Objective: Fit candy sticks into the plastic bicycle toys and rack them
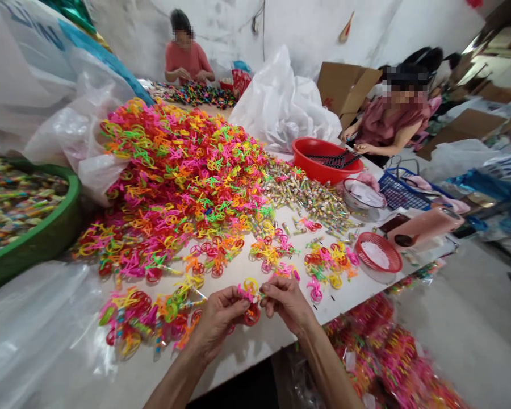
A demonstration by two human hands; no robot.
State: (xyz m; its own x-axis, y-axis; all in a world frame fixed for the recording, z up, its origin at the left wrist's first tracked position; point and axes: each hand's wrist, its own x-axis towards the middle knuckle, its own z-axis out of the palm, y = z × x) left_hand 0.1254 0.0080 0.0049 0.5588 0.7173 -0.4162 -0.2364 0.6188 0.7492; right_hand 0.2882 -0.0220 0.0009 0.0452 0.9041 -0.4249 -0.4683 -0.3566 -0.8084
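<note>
My left hand (218,316) is closed in a pinch on a small pink plastic toy piece (247,292) above the near edge of the white table. Close beside it, my right hand (286,302) pinches something small with its thumb and index finger; the fingers mostly hide it. Yellow and red wheel-shaped plastic parts show between and under the two hands. Loose toy pieces (142,318) in several colours, some with striped tubes, lie to the left of my left hand. Beyond my right hand is a small cluster of pieces (332,261).
A large heap of bright plastic pieces (187,165) covers the table's far left, beside small tubes (310,199). Around stand a green tub (63,227), a red basin (306,165), a red basket (399,261) and a pink bottle (426,227). Two people (189,59) (387,122) work across the table.
</note>
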